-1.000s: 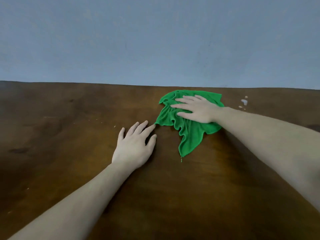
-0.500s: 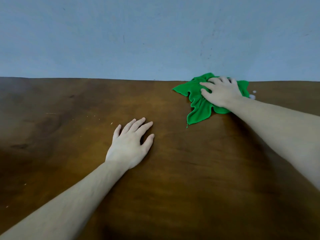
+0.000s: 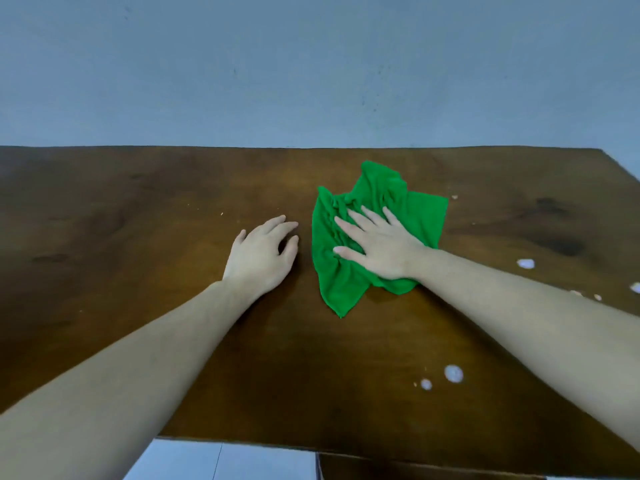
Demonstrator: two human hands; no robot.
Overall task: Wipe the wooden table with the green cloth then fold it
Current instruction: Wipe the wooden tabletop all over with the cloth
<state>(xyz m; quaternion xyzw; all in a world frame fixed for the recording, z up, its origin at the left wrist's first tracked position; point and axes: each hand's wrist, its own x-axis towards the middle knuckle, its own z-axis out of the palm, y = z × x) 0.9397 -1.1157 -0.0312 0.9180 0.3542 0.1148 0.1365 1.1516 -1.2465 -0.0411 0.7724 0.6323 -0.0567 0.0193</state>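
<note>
A crumpled green cloth (image 3: 420,209) lies on the dark wooden table (image 3: 138,237), right of the middle. My right hand (image 3: 379,245) presses flat on the cloth with fingers spread, pointing up and left. Resting on bare wood just left of the cloth, my left hand (image 3: 265,252) is palm down with fingers loosely curled, holding nothing. A narrow gap separates it from the cloth's left edge.
White spots (image 3: 453,373) mark the wood at the right, near my right forearm, and another white spot (image 3: 525,263) lies further right. A blue-grey wall (image 3: 311,71) runs along the table's far edge. Pale floor (image 3: 221,460) shows below the near edge.
My right hand has dragged the cloth back from the far edge toward me and left, closer to my left hand. The view has shifted, and the table's near edge now shows.
</note>
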